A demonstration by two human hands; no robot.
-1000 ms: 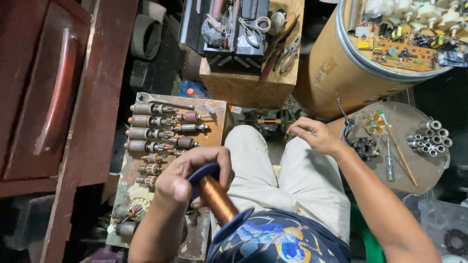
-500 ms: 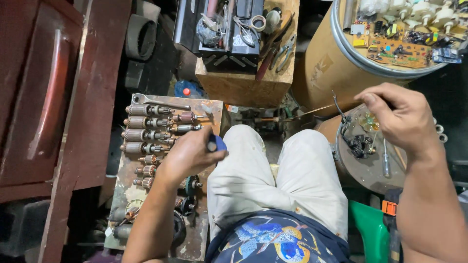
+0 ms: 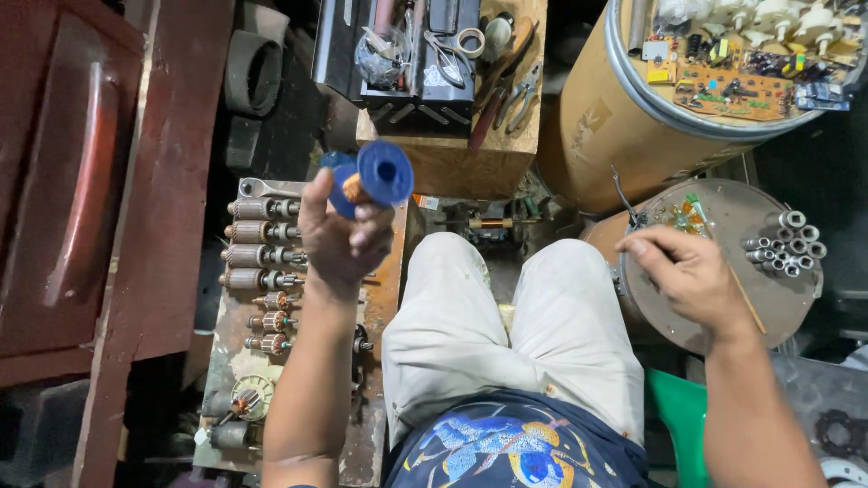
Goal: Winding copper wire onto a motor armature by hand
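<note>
The left hand (image 3: 344, 237) is raised above the knees, fingers curled tight around a blue plastic spool (image 3: 375, 176) of copper wire, one flange turned toward the camera so its centre hole shows. Below and left of that hand, a worn board (image 3: 380, 298) carries rows of motor armatures (image 3: 258, 244), larger ones at the top and smaller ones further down, lying side by side. Ahead, a wooden block (image 3: 452, 163) holds a black tool tray (image 3: 398, 63) with pliers (image 3: 520, 99) and a roll of tape (image 3: 469, 41) beside it. Further right stands a cardboard drum (image 3: 597, 117) topped with circuit boards (image 3: 732, 86).

The right hand (image 3: 692, 280) rests over a round metal plate (image 3: 778, 289), fingers pinched together – on what, I cannot tell, though a thin stick (image 3: 746, 303) runs out from beneath it. A cluster of small metal sleeves (image 3: 794, 242) sits near the plate's far edge.

The spool is held high and well clear of any surface – a loosened grip would likely drop it onto the armatures or let wire unwind. A careless sweep of the right hand could scatter the sleeves off the plate.
</note>
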